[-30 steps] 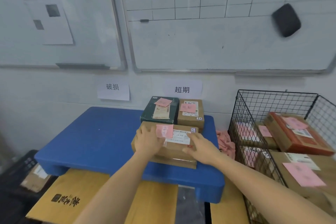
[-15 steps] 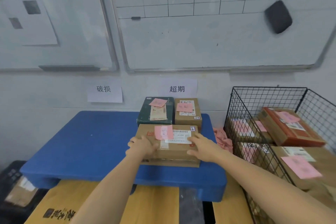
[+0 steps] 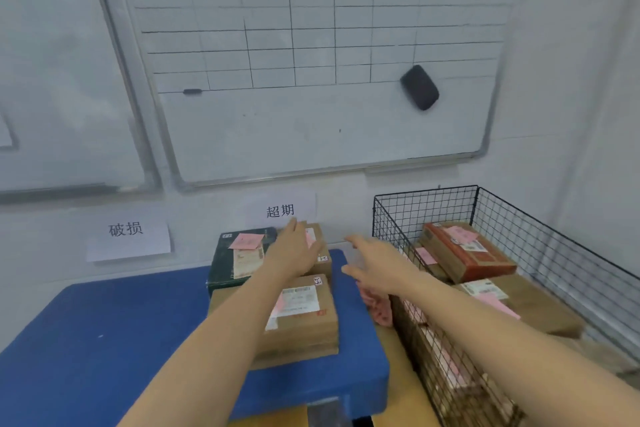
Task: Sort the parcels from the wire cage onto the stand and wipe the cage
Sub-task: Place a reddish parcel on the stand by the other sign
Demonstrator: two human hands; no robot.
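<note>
A brown parcel [image 3: 304,319] with a white label lies on the blue stand [image 3: 104,340], free of both hands. Behind it sit a dark green parcel [image 3: 239,256] and a small brown parcel [image 3: 320,250]. My left hand [image 3: 294,250] hovers open, fingers straight, over the small brown parcel. My right hand [image 3: 377,267] is open in the air between the stand and the black wire cage [image 3: 554,243]. Inside the cage lie a red-brown parcel [image 3: 467,256] and a brown parcel [image 3: 519,302] with pink notes.
A pink cloth [image 3: 377,305] is wedged between stand and cage. Two paper signs [image 3: 280,210] hang on the wall under a whiteboard [image 3: 311,80] with a black eraser [image 3: 419,87]. Wooden boards [image 3: 408,402] lie under the stand.
Both hands have let go of the front brown parcel, which now rests on the stand. They have lifted and moved back and to the right, and the view has tilted upward.
</note>
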